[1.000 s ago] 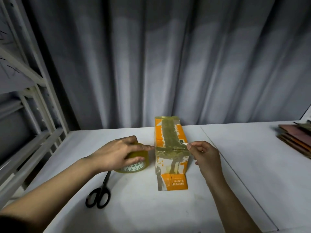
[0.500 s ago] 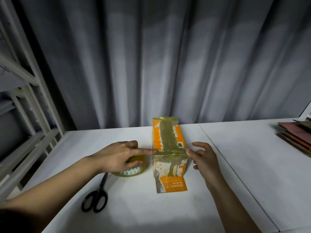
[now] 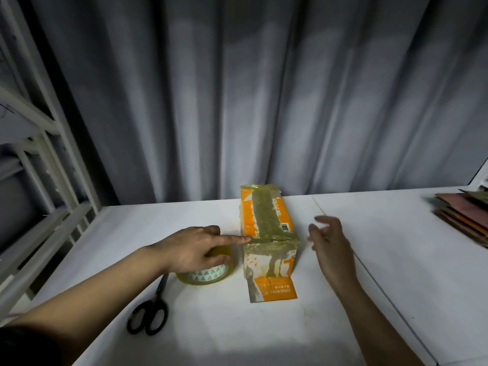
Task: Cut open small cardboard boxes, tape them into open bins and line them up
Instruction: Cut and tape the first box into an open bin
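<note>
Left hand (image 3: 192, 247) lies over the tape roll (image 3: 208, 273), palm and lower fingers resting on its top, index finger straight and stretched right, tip touching the near left top corner of the box (image 3: 266, 228). Fingers look straight rather than curled, so the left grip is apart, not clamped on anything. Roll sits directly under that hand, touching it, just left of the box.

Right hand (image 3: 330, 239) hovers just right of the box, fingers spread and loosely bent, blurred, holding nothing; right grip apart. A small gap shows between its fingertips and the box's right side, no contact.

Box is orange and white, lying lengthwise on the white tabletop (image 3: 383, 233) between the two hands, nearer the left index tip than the right fingers. Yellowish tape runs along its top and crosses at the near top edge, right where the left finger touches. Near end faces the camera; an orange flap (image 3: 274, 287) lies flat on the tabletop below it, toward the wrists.

Scissors (image 3: 150, 310), black handles, lie on the tabletop below the left wrist, near the roll, untouched. Stack of flat cardboard (image 3: 464, 215) well right of the right hand. Grey curtain (image 3: 264, 88) behind; white rack (image 3: 45, 159) far left.
</note>
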